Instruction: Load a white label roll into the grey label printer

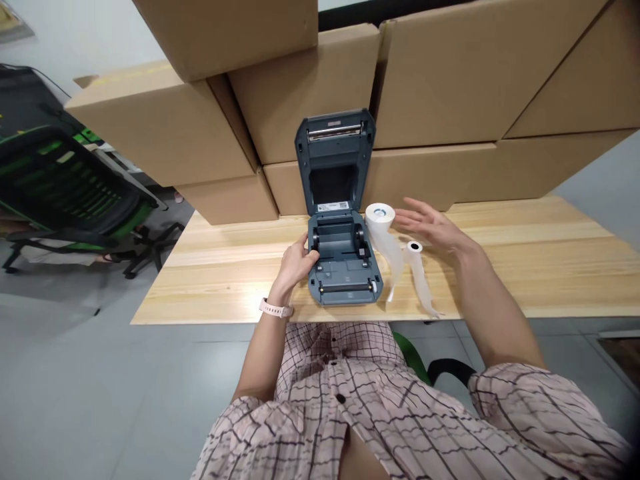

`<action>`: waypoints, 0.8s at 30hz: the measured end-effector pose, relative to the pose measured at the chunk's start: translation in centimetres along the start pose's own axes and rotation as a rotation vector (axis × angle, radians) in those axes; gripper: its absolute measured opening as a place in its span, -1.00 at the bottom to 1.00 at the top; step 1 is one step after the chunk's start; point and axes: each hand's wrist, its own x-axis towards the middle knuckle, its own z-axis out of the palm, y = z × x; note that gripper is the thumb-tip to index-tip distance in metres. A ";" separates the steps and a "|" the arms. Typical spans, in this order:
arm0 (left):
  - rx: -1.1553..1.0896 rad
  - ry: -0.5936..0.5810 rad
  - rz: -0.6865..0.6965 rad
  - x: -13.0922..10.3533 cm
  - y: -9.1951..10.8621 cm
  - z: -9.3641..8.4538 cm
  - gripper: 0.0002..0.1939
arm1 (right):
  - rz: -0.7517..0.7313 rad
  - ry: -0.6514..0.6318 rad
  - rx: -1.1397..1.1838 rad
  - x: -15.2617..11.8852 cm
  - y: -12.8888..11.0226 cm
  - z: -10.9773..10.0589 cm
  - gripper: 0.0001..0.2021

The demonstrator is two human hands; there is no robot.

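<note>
A dark blue-grey label printer lies on the table with its lid raised. Its roll compartment holds no roll. My left hand rests against the printer's left side, thumb on its edge; whether it grips is hard to tell, but the fingers are partly hidden. Right of the printer stands a large white paper roll, its loose strip trailing forward. A smaller white roll with a dark core stands further right, with its own strip. My right hand is beside the large roll, fingers spread, holding nothing.
Stacked cardboard boxes line the back of the wooden table. One box juts forward at the upper left. A black office chair stands beyond the table's left end, with part of a person behind it.
</note>
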 end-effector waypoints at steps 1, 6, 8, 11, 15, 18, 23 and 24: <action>-0.002 -0.002 0.004 0.0 0.0 0.0 -0.31 | 0.019 -0.009 0.015 -1.2 0.2 -0.8 -0.17; -0.015 -0.003 -0.003 0.0 -0.1 0.2 -0.30 | 0.110 -0.195 0.001 -5.2 1.0 -2.0 -0.29; -0.023 0.005 -0.012 0.0 -0.1 0.2 -0.29 | 0.141 -0.225 -0.019 -5.4 1.1 -1.2 -0.35; -0.056 0.012 -0.014 0.0 -0.2 0.4 -0.28 | 0.167 -0.267 -0.038 -5.0 1.0 -0.3 -0.51; -0.118 0.015 -0.003 0.0 -0.3 0.5 -0.28 | -0.160 -0.314 0.093 -5.1 -0.5 -0.5 -0.61; -0.134 0.014 0.007 0.1 -0.5 0.6 -0.30 | -0.342 -0.352 0.129 -5.2 -3.8 0.4 -0.57; -0.149 0.036 0.009 0.2 -0.8 0.9 -0.30 | -0.473 -0.518 -0.534 -3.1 -9.9 7.6 -0.51; -0.156 0.037 0.007 0.2 -0.8 0.9 -0.30 | -0.518 -0.499 -0.665 -2.4 -10.2 9.4 -0.51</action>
